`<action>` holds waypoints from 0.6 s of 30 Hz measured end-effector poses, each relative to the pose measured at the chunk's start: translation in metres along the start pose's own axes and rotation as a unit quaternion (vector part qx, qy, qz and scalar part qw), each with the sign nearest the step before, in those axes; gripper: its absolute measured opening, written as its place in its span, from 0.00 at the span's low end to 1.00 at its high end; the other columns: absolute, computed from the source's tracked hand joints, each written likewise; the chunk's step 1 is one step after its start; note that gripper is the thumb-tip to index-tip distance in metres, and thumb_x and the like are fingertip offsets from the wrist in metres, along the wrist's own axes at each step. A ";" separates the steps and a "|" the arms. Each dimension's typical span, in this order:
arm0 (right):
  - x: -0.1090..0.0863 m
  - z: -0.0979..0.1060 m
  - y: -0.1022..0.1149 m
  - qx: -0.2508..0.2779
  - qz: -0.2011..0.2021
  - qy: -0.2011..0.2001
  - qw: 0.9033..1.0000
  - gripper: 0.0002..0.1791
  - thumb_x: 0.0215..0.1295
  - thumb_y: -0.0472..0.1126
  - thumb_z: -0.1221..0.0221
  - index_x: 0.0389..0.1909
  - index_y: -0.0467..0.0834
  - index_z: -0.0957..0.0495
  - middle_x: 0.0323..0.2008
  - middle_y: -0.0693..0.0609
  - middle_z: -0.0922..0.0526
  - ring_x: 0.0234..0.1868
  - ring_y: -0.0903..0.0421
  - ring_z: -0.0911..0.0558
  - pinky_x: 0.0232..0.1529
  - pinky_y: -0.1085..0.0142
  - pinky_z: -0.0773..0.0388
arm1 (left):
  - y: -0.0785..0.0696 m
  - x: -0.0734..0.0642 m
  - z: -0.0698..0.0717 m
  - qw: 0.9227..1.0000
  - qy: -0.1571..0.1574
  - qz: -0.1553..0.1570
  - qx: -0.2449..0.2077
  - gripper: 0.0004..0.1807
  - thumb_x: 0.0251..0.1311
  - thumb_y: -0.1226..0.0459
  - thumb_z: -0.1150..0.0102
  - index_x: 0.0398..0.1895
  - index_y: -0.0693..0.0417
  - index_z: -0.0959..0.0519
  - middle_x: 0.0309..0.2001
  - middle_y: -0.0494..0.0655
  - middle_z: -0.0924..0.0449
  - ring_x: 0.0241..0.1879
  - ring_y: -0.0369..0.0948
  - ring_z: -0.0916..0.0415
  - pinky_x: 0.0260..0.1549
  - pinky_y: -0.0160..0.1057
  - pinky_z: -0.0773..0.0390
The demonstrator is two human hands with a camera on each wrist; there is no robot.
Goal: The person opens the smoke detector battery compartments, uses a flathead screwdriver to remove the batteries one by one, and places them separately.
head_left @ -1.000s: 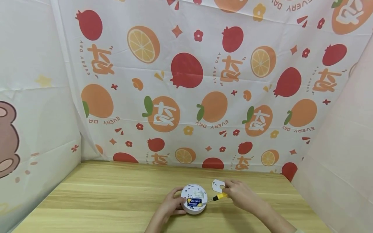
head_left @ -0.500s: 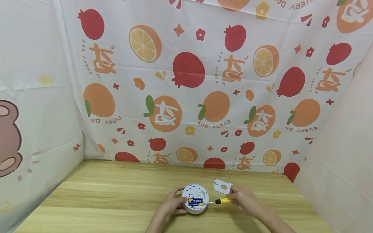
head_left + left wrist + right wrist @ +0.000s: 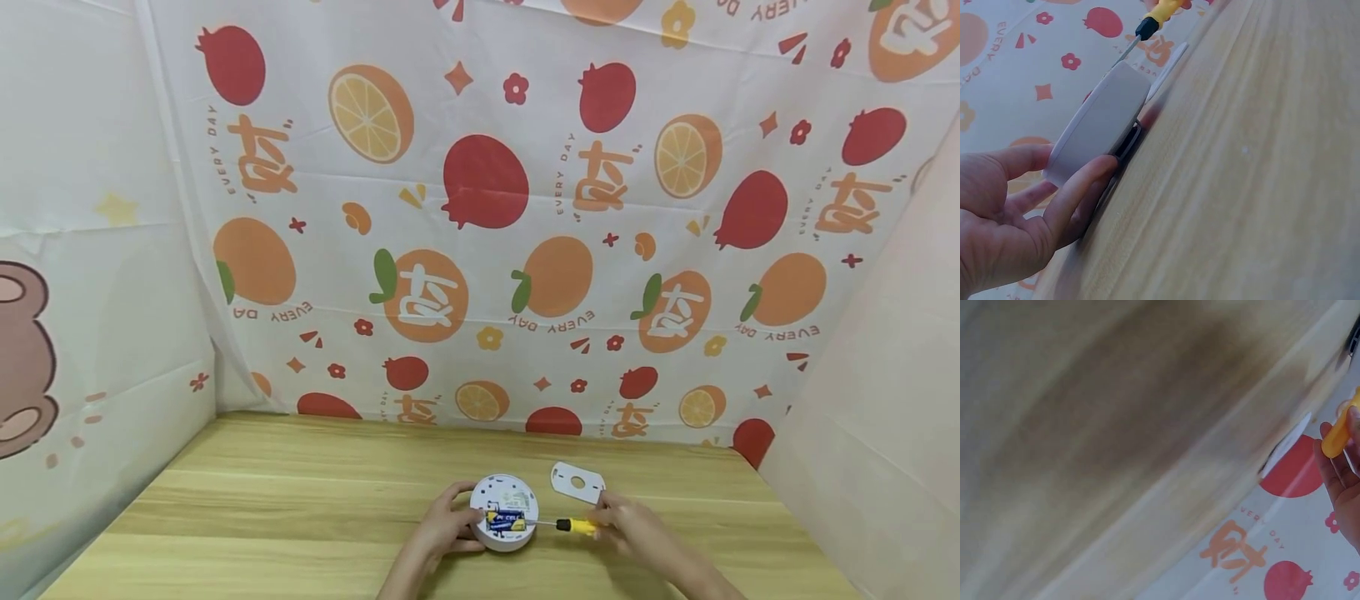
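A round white device (image 3: pixel 517 492) lies on the table with its underside up, and blue-and-yellow batteries (image 3: pixel 506 521) show in its bay. My left hand (image 3: pixel 444 523) grips the device's left side between thumb and fingers; the left wrist view shows the grip on its white side wall (image 3: pixel 1094 119). In my right hand (image 3: pixel 633 527) is a screwdriver (image 3: pixel 576 526), held by its yellow and black handle. The shaft points left, and its tip meets the right end of the batteries. In the right wrist view, fingers curl around the yellow handle (image 3: pixel 1338 432).
A thin white plate (image 3: pixel 577 482) with a round hole lies behind the screwdriver, close to my right hand. The wooden table (image 3: pixel 300 500) ends at a fruit-printed cloth (image 3: pixel 480 350). Pale cloth walls (image 3: pixel 862 400) stand on both sides.
My right hand has moved slightly right and down, and the screwdriver has swung to a flatter angle. More of the white plate shows. The left hand keeps its hold on the device.
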State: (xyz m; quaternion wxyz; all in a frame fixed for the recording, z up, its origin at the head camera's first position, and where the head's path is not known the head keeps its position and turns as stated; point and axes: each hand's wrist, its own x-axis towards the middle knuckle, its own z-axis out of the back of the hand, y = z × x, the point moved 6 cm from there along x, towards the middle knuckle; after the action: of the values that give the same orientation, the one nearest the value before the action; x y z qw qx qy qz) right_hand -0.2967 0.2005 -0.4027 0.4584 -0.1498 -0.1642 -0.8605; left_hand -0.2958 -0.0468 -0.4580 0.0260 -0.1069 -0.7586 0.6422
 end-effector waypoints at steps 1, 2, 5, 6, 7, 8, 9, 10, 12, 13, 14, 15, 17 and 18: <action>-0.001 -0.001 -0.001 0.005 -0.002 -0.002 1.000 0.08 0.47 0.32 0.33 0.31 0.39 0.17 0.30 0.57 0.27 0.28 0.67 0.30 0.23 0.77 0.28 | 0.000 0.000 0.000 1.000 0.000 -0.001 -0.001 0.27 0.58 0.74 0.49 0.61 0.70 0.43 0.30 0.58 0.25 0.26 0.46 0.22 0.28 0.44 0.18; -0.002 -0.002 -0.001 0.010 -0.005 -0.005 1.000 0.08 0.48 0.32 0.33 0.31 0.39 0.17 0.30 0.57 0.27 0.28 0.67 0.30 0.23 0.77 0.28 | -0.001 0.000 0.000 1.000 0.000 -0.001 -0.002 0.27 0.58 0.74 0.49 0.61 0.70 0.43 0.30 0.58 0.25 0.26 0.46 0.22 0.28 0.44 0.18; -0.003 -0.002 -0.003 0.022 -0.026 -0.004 0.999 0.08 0.49 0.32 0.34 0.33 0.38 0.17 0.31 0.58 0.27 0.28 0.67 0.30 0.24 0.76 0.27 | -0.001 -0.001 -0.001 1.000 0.000 0.000 -0.001 0.27 0.58 0.75 0.49 0.61 0.70 0.43 0.31 0.59 0.25 0.27 0.46 0.22 0.28 0.44 0.18; -0.003 -0.002 -0.004 0.023 -0.030 -0.005 0.999 0.08 0.50 0.32 0.34 0.33 0.38 0.17 0.31 0.58 0.27 0.28 0.67 0.30 0.24 0.76 0.27 | -0.001 0.000 -0.001 1.000 0.001 0.002 -0.001 0.27 0.58 0.74 0.49 0.61 0.70 0.43 0.31 0.59 0.25 0.27 0.46 0.22 0.28 0.44 0.18; -0.004 -0.001 -0.003 0.022 -0.033 -0.006 0.999 0.08 0.49 0.32 0.34 0.33 0.39 0.17 0.31 0.58 0.27 0.28 0.67 0.30 0.24 0.75 0.27 | -0.001 -0.001 -0.001 1.000 0.001 0.001 -0.002 0.28 0.58 0.74 0.49 0.61 0.70 0.43 0.31 0.59 0.25 0.27 0.47 0.22 0.28 0.44 0.18; -0.004 0.000 -0.003 0.023 -0.034 -0.007 0.999 0.09 0.49 0.32 0.34 0.34 0.39 0.17 0.31 0.58 0.28 0.28 0.67 0.30 0.24 0.75 0.28 | -0.001 -0.001 -0.001 1.000 0.001 0.002 -0.001 0.28 0.58 0.74 0.49 0.61 0.70 0.43 0.31 0.59 0.25 0.27 0.47 0.22 0.28 0.44 0.18; -0.004 0.001 -0.003 0.021 -0.033 -0.008 0.999 0.09 0.49 0.32 0.34 0.34 0.39 0.17 0.31 0.59 0.28 0.28 0.67 0.30 0.24 0.75 0.28 | -0.001 -0.001 -0.001 1.000 0.002 0.002 -0.001 0.28 0.58 0.74 0.48 0.61 0.70 0.43 0.31 0.59 0.25 0.27 0.47 0.22 0.28 0.44 0.18; -0.004 0.001 -0.002 0.019 -0.032 -0.009 0.999 0.09 0.49 0.32 0.34 0.34 0.39 0.17 0.32 0.59 0.28 0.28 0.67 0.30 0.24 0.74 0.28 | -0.001 -0.001 -0.001 1.000 0.002 0.002 0.000 0.28 0.58 0.74 0.49 0.61 0.70 0.43 0.31 0.59 0.25 0.27 0.47 0.22 0.29 0.45 0.18; -0.004 0.002 -0.002 0.012 -0.030 -0.014 0.999 0.09 0.49 0.32 0.34 0.34 0.39 0.17 0.32 0.58 0.28 0.29 0.67 0.30 0.24 0.74 0.27 | -0.001 -0.001 -0.001 1.000 0.003 0.003 0.002 0.27 0.58 0.74 0.49 0.61 0.70 0.43 0.31 0.58 0.24 0.27 0.47 0.22 0.28 0.44 0.18; -0.004 0.003 -0.002 0.010 -0.033 -0.014 0.999 0.09 0.49 0.32 0.34 0.34 0.39 0.17 0.32 0.59 0.28 0.29 0.67 0.30 0.24 0.74 0.27 | -0.001 -0.001 -0.002 1.000 0.003 0.003 0.004 0.27 0.58 0.75 0.49 0.61 0.70 0.43 0.30 0.58 0.24 0.27 0.47 0.22 0.28 0.44 0.18; -0.005 0.003 -0.002 0.007 -0.035 -0.015 0.999 0.09 0.49 0.32 0.34 0.34 0.39 0.17 0.32 0.59 0.28 0.29 0.67 0.30 0.24 0.74 0.27 | -0.002 -0.001 -0.002 1.000 0.003 0.002 0.006 0.27 0.57 0.75 0.49 0.60 0.70 0.43 0.30 0.58 0.24 0.27 0.48 0.22 0.28 0.44 0.18; -0.005 0.003 -0.002 0.005 -0.038 -0.017 0.999 0.09 0.49 0.32 0.34 0.34 0.39 0.17 0.32 0.59 0.27 0.29 0.67 0.29 0.25 0.74 0.26 | -0.002 -0.001 -0.002 1.000 0.003 0.001 0.008 0.27 0.57 0.75 0.49 0.60 0.70 0.43 0.30 0.58 0.24 0.27 0.48 0.22 0.28 0.44 0.18; -0.005 0.004 -0.003 0.000 -0.044 -0.019 0.999 0.09 0.49 0.33 0.34 0.34 0.38 0.17 0.33 0.59 0.27 0.29 0.68 0.29 0.25 0.74 0.26 | -0.002 -0.002 -0.003 1.000 0.003 0.001 0.012 0.27 0.57 0.75 0.50 0.60 0.70 0.43 0.29 0.57 0.24 0.27 0.48 0.22 0.27 0.44 0.18; -0.005 0.004 -0.002 -0.003 -0.045 -0.021 0.999 0.10 0.48 0.33 0.34 0.34 0.38 0.17 0.33 0.59 0.27 0.29 0.68 0.29 0.25 0.74 0.26 | -0.003 -0.002 -0.003 1.000 0.003 0.000 0.015 0.27 0.57 0.75 0.50 0.60 0.70 0.43 0.29 0.57 0.24 0.26 0.48 0.22 0.27 0.44 0.18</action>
State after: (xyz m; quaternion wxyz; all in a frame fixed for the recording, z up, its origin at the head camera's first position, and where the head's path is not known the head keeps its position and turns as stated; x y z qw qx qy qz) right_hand -0.2953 0.2074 -0.4018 0.4153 -0.1614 -0.1778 -0.8774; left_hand -0.2935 -0.0443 -0.4545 0.0302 -0.1085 -0.7491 0.6528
